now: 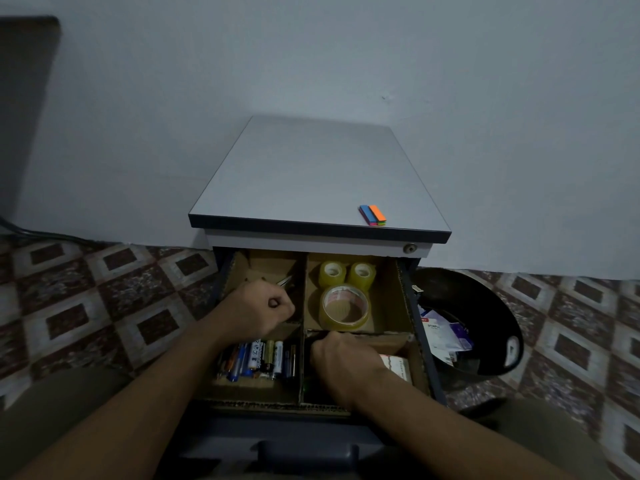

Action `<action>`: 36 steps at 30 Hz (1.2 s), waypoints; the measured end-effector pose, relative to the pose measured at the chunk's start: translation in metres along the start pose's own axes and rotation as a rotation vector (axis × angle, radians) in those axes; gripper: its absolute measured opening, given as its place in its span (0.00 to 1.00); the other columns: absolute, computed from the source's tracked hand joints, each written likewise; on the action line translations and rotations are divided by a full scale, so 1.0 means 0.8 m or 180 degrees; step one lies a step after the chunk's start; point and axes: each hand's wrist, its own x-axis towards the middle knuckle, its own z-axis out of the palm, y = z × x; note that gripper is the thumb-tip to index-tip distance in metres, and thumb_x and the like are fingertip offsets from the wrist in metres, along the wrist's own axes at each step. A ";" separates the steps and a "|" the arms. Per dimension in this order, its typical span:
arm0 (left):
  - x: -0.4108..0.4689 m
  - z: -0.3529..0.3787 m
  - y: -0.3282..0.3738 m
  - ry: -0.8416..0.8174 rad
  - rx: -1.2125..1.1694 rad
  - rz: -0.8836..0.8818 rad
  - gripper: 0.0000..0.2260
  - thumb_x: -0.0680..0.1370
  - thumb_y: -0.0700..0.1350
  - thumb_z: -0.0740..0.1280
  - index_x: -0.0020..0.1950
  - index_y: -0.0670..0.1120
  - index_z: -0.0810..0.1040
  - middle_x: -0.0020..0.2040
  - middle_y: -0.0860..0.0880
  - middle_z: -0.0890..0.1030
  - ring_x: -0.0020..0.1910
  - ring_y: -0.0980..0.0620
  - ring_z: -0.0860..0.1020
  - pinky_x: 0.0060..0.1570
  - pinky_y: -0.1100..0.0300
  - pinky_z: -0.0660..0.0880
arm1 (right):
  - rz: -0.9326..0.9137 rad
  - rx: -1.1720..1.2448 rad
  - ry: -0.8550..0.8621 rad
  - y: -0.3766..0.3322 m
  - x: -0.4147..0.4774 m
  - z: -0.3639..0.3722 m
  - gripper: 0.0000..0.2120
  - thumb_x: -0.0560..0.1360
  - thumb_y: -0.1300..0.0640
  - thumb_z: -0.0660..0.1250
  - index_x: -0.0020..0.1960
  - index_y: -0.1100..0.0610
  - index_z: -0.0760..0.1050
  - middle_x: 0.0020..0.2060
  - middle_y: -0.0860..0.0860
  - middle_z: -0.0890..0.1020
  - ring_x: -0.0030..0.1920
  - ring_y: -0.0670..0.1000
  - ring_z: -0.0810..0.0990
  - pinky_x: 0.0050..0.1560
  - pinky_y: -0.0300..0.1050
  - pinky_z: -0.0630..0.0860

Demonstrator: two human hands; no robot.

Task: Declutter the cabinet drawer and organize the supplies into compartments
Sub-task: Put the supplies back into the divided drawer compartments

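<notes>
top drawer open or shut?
Open. The drawer is pulled out of the cabinet; tape and batteries inside show from above.

The drawer (414, 306) is found pulled open, partitioned into four by cardboard dividers (304, 292). Three clear tape rolls (346, 323) are held far-right, two small behind one large. Pens and batteries (259, 356) are laid side by side near-left; a white box (396, 365) is noted near-right

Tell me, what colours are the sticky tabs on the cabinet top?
Blue and orange sticky tabs, pink and green underneath; head view.
</notes>
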 end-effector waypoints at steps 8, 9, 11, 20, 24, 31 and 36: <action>-0.001 0.002 0.001 0.0022 -0.0007 -0.0032 0.05 0.79 0.49 0.69 0.45 0.53 0.83 0.40 0.54 0.83 0.40 0.58 0.81 0.40 0.62 0.78 | -0.0165 0.0131 -0.0017 0.015 -0.003 0.000 0.09 0.79 0.61 0.64 0.59 0.61 0.75 0.55 0.59 0.79 0.54 0.59 0.80 0.50 0.50 0.79; -0.001 0.002 0.002 0.0014 -0.0013 -0.0042 0.05 0.79 0.49 0.69 0.45 0.52 0.83 0.40 0.54 0.83 0.41 0.57 0.81 0.41 0.61 0.78 | -0.0164 0.0280 0.0032 0.020 -0.004 0.001 0.09 0.79 0.61 0.65 0.58 0.60 0.76 0.54 0.58 0.79 0.53 0.57 0.80 0.50 0.50 0.80; 0.000 0.001 0.003 -0.0013 0.0014 -0.0023 0.05 0.79 0.49 0.68 0.46 0.52 0.83 0.41 0.55 0.83 0.42 0.58 0.80 0.44 0.60 0.78 | -0.0164 0.0537 0.0069 0.028 -0.004 0.004 0.09 0.78 0.59 0.66 0.58 0.58 0.77 0.52 0.56 0.79 0.51 0.55 0.80 0.50 0.50 0.81; -0.002 0.001 0.006 0.0001 0.0063 -0.0036 0.06 0.80 0.49 0.68 0.46 0.52 0.83 0.39 0.56 0.82 0.38 0.61 0.78 0.40 0.63 0.74 | -0.0346 0.0596 -0.0092 0.035 0.008 0.020 0.06 0.76 0.56 0.67 0.51 0.56 0.79 0.46 0.56 0.81 0.44 0.56 0.81 0.45 0.52 0.81; -0.002 0.002 0.008 -0.0015 0.0089 -0.0029 0.06 0.80 0.49 0.68 0.43 0.54 0.81 0.37 0.57 0.81 0.33 0.64 0.76 0.35 0.67 0.70 | -0.0398 0.0585 -0.0155 0.033 0.009 0.018 0.09 0.77 0.57 0.66 0.55 0.57 0.79 0.48 0.56 0.82 0.46 0.56 0.81 0.45 0.50 0.80; -0.004 0.002 0.010 -0.0018 0.0132 -0.0018 0.06 0.80 0.49 0.67 0.47 0.50 0.83 0.36 0.57 0.80 0.29 0.69 0.75 0.29 0.73 0.66 | -0.0404 0.0959 -0.0193 0.033 0.006 0.012 0.09 0.75 0.60 0.67 0.54 0.54 0.81 0.48 0.53 0.83 0.46 0.53 0.81 0.43 0.45 0.79; -0.004 0.003 0.012 0.0014 0.0125 -0.0019 0.06 0.80 0.48 0.68 0.45 0.50 0.83 0.33 0.57 0.77 0.26 0.69 0.73 0.24 0.75 0.64 | -0.0525 0.1081 -0.0544 0.027 -0.005 -0.002 0.13 0.75 0.63 0.63 0.53 0.53 0.84 0.50 0.48 0.86 0.50 0.48 0.82 0.53 0.42 0.79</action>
